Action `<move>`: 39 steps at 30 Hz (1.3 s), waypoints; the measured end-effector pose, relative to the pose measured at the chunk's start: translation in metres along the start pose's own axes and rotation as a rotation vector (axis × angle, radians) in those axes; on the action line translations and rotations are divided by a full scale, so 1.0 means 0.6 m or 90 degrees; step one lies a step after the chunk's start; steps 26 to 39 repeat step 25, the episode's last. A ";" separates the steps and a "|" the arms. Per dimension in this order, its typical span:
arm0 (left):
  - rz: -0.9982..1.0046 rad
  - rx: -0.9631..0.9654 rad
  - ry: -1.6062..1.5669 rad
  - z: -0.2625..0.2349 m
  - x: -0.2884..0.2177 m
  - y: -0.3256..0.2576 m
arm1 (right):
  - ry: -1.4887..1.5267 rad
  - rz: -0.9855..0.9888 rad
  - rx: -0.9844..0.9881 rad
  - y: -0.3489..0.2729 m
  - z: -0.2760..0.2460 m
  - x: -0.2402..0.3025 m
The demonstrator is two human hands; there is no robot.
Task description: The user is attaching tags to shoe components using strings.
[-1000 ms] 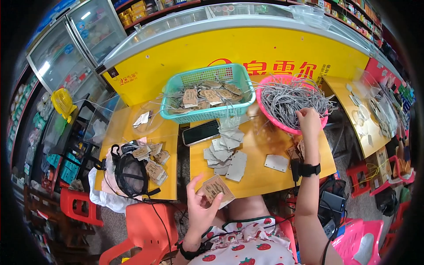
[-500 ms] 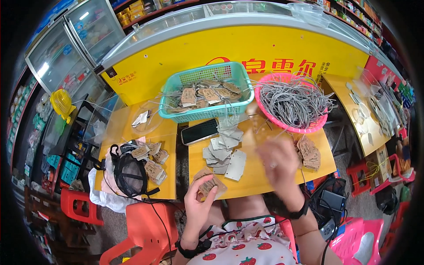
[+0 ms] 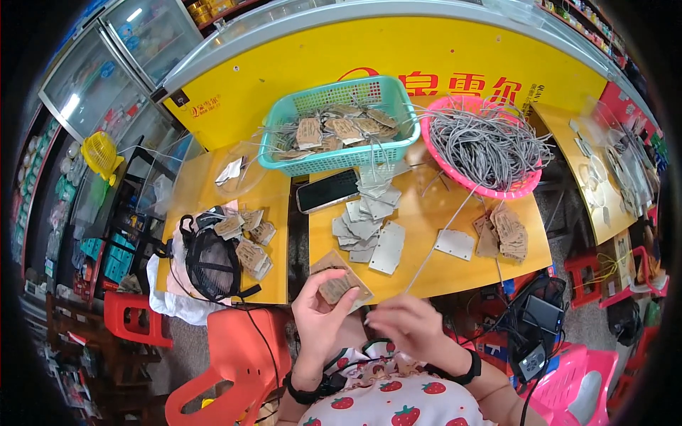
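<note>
My left hand is closed round a few brown card tags above the near table edge. Beside it, my right hand pinches a grey cord close to the tags; the cord stretches up to the pink basket. That basket is heaped with grey cords. A pile of pale grey tags lies beyond my left hand, with a single pale tag farther right. Next to that one is a stack of brown tags.
A turquoise basket full of corded tags stands at the back, a phone in front of it. On the left table lie a black mesh bag and more tags. Red chairs and a yellow fan are at the left.
My right hand has come from over the table, down and left, to beside my left hand, drawing a grey cord from the pink basket. My left hand still grips the tags.
</note>
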State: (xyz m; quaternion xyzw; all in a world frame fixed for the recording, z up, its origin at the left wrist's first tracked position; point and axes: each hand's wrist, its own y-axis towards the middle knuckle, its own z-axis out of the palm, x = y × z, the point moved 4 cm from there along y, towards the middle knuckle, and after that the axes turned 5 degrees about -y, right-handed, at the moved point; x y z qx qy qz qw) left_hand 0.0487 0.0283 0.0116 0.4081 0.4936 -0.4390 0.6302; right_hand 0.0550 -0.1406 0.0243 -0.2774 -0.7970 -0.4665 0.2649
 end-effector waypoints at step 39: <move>-0.082 0.120 -0.174 0.017 0.008 -0.018 | 0.508 0.260 0.151 -0.002 0.009 -0.059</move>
